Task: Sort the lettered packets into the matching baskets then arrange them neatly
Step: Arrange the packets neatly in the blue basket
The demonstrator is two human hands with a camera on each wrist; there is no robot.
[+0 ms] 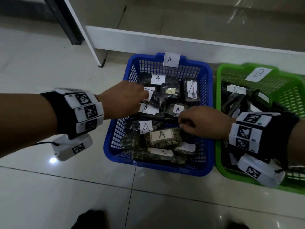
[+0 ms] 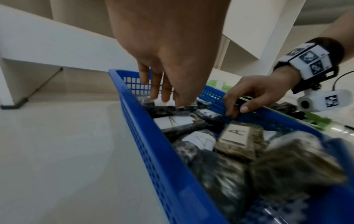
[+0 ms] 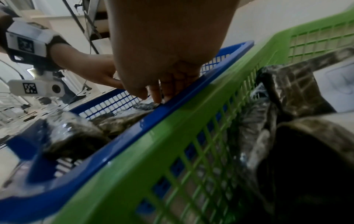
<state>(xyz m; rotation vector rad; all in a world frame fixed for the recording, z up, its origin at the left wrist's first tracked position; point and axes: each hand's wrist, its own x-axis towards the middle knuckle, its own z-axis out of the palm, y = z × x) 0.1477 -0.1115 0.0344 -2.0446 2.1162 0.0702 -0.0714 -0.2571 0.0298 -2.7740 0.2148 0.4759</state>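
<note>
Packets [image 1: 162, 138] lettered A fill the blue basket [image 1: 158, 167] in a loose heap; sorting looks done, tidying remains. Green basket [image 1: 292, 100] beside it on the floor holds B packets. Left hand [image 1: 125, 98] fingers pinch one packet at the far-left corner; right hand [image 1: 203, 121] fingers curl on another by the right rim.

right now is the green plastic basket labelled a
No, the paper tag on the green plastic basket reads B; the blue plastic basket carries the A.

Indoor room, glossy white floor tiles [image 1: 49, 187], white shelving unit [image 1: 148, 38], unclear whether shop or storeroom
</note>
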